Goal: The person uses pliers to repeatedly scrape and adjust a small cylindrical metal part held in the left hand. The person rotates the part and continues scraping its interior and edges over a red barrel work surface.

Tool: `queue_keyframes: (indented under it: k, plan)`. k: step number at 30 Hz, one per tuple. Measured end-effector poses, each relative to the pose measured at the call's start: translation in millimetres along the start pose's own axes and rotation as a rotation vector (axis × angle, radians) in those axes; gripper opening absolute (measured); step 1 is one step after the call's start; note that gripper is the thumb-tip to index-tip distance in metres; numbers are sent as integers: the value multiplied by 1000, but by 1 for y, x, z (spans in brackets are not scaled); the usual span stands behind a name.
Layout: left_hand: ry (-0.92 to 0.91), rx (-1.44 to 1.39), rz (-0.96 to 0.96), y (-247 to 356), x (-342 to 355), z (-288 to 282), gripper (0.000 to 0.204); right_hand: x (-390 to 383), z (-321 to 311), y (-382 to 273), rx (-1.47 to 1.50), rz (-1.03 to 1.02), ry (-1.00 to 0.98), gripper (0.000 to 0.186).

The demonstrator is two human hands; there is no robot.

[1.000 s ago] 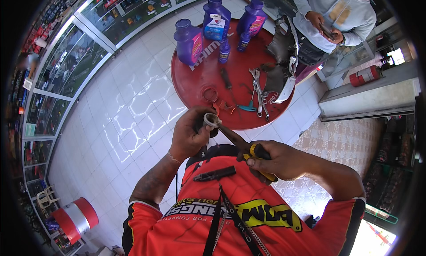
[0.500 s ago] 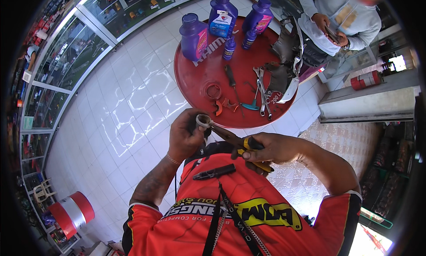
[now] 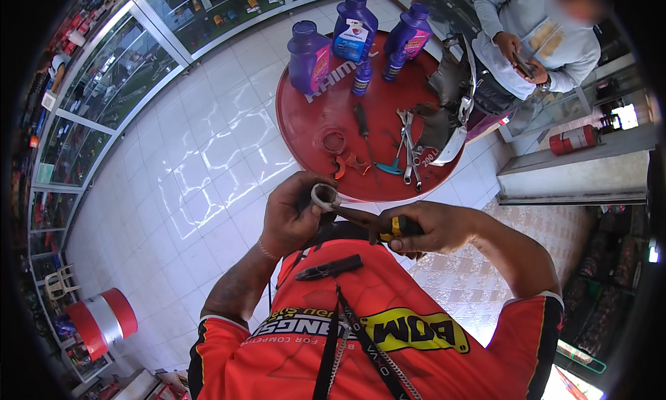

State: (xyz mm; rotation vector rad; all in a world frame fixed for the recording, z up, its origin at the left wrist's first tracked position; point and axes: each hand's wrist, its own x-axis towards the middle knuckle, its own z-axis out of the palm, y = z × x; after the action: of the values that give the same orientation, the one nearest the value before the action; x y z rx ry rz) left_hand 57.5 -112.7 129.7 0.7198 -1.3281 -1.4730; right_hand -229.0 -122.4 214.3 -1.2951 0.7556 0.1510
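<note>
My left hand (image 3: pixel 290 211) is closed around a ring-ended metal part (image 3: pixel 324 197), its round opening tilted up toward me. The rest of that part is hidden in my fingers. In my right hand (image 3: pixel 440 227) is a pair of long-nosed pliers (image 3: pixel 359 217) with yellow and black handles. The plier jaws reach left to the rim of the ring; whether they grip it is too small to tell. Both hands are held in front of my chest, just short of a red drum top (image 3: pixel 305 147).
On the drum lie a screwdriver (image 3: pixel 361 120), several wrenches (image 3: pixel 409 150), a teal-handled tool (image 3: pixel 390 168), orange pieces (image 3: pixel 356 166) and a grey-white cover (image 3: pixel 454 140). Purple bottles (image 3: pixel 310 62) stand at its far edge. A person (image 3: pixel 531 46) holding a phone is beyond, at right. Glass cabinets (image 3: pixel 104 74) line the left.
The ring has turned to show more of its opening and moved slightly right. The pliers now lie flatter, and their lower handle has drawn up under my right hand.
</note>
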Motion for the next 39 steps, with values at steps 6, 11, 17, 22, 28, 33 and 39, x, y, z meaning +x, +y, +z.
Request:
queue_keyframes:
  k: [6, 11, 17, 22, 28, 33, 39]
  plan:
    - [-17, 97, -9, 4, 1, 7, 35, -9, -11, 1, 23, 43, -58, 44]
    - [-60, 0, -10, -1, -7, 19, 34, -25, -22, -10, -67, 97, -138, 40]
    - [99, 36, 37, -2, -3, 18, 30, -29, 12, -15, 195, 155, 51, 42]
    - [151, 48, 57, 6, 8, 23, 32, -30, 34, -18, 380, 26, 138, 48]
    - [176, 106, 200, 20, 21, 39, 33, -46, 44, -24, 416, -37, 207, 42]
    - [217, 181, 201, 22, 28, 58, 34, -65, 45, -29, 378, -7, 255, 42]
    - [199, 279, 301, 11, 30, 67, 34, -74, 42, -21, 247, -45, 285, 38]
